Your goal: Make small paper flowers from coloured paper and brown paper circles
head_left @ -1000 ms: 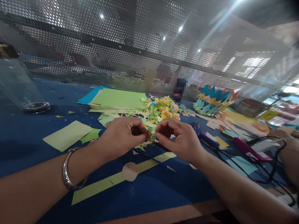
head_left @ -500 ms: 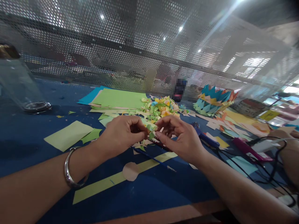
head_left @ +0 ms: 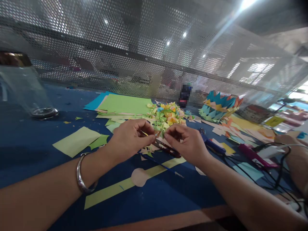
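Observation:
My left hand, with a silver bangle on the wrist, is closed in a pinch on a small folded paper piece. Close beside it, my right hand pinches the other side of the same piece; fingertips hide most of it. Just behind the fingers lies a heap of small paper flowers in yellow, green and orange. Dark red-handled scissors rest below my hands. A thin blue stick crosses a yellow-green paper strip, and a pale pink paper disc sits on that strip.
Green paper sheets lie behind my left hand, and a glass jar stands far left. To the right are a blue glue gun, a purple power strip, cables and a folded-paper ring. Another person's arm shows at right.
The green paper flower between my fingertips is now mostly hidden, with an orange-pink bit showing. The scissors have come into clearer sight. The view has shifted slightly.

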`<state>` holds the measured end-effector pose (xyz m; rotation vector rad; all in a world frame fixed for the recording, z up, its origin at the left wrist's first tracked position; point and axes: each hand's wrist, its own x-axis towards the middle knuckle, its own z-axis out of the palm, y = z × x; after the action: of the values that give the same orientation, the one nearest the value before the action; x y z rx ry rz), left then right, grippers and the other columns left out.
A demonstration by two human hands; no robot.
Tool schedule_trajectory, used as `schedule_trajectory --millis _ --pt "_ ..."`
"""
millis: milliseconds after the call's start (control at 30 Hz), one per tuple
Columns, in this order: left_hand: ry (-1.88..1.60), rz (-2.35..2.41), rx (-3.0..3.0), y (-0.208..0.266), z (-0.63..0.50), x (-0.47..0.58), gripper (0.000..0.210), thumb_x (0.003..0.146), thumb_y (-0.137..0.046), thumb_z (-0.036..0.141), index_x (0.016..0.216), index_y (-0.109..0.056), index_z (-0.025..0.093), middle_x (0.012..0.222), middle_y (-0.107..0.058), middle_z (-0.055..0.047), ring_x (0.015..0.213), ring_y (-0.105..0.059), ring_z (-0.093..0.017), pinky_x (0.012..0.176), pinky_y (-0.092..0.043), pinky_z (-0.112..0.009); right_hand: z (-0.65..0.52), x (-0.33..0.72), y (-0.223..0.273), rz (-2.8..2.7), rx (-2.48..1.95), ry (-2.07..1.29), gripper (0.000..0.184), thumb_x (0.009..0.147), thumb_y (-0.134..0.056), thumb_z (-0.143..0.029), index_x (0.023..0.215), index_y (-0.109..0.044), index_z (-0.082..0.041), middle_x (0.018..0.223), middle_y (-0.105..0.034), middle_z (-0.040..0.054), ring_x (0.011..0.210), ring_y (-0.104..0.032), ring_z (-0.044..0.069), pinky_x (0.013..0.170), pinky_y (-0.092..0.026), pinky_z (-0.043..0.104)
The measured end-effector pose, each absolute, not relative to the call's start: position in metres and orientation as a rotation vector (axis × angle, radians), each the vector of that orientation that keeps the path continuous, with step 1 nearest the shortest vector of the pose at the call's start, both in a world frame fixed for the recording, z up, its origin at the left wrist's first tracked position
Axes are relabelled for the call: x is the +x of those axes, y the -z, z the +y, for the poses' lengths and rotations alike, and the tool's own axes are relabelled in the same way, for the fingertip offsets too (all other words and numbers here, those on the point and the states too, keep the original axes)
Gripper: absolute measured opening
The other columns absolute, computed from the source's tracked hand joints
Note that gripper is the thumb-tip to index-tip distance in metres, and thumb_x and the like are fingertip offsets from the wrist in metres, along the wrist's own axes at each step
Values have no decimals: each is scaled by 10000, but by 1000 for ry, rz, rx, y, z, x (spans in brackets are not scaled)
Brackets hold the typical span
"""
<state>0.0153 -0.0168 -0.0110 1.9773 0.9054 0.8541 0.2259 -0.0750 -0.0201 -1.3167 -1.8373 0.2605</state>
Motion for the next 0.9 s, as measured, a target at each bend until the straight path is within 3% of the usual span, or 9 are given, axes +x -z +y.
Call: schedule_trajectory --millis 267,367,600,900 --pt "-1247 970 2000 6 3 2 207 899 -587 396 951 -641 203 844 -708 -54 775 -673 -174 701 -542 -287 0 296 -9 -1662 -1711 288 211 813 -625 -365 775 -697 -170 703 -692 59 629 -593 180 615 -424 301" --pt "-1331 1071 2088 2 10 -5 190 894 -587 372 951 -668 210 871 -700 -51 798 -646 -173 669 -506 -269 8 309 -6 -1633 -1756 318 218 811 -611 -350 781 -708 -157 737 -714 91 655 -613 206 647 -426 327" --pt "-1345 1172 2123 2 28 -14 138 862 -583 276 930 -682 208 906 -705 -49 841 -642 -181 740 -497 -282 -22 279 4 -1956 -1721 29 258 872 -587 -413 836 -703 -187 701 -695 40 610 -598 169 573 -395 282" --pt "-1285 1268 2199 -1 43 -28 193 788 -540 173 881 -708 192 944 -738 -62 833 -645 -189 745 -483 -297 -29 286 8 -2195 -1769 -425 275 838 -672 -433 917 -721 -174 811 -733 75 676 -640 179 581 -433 280"
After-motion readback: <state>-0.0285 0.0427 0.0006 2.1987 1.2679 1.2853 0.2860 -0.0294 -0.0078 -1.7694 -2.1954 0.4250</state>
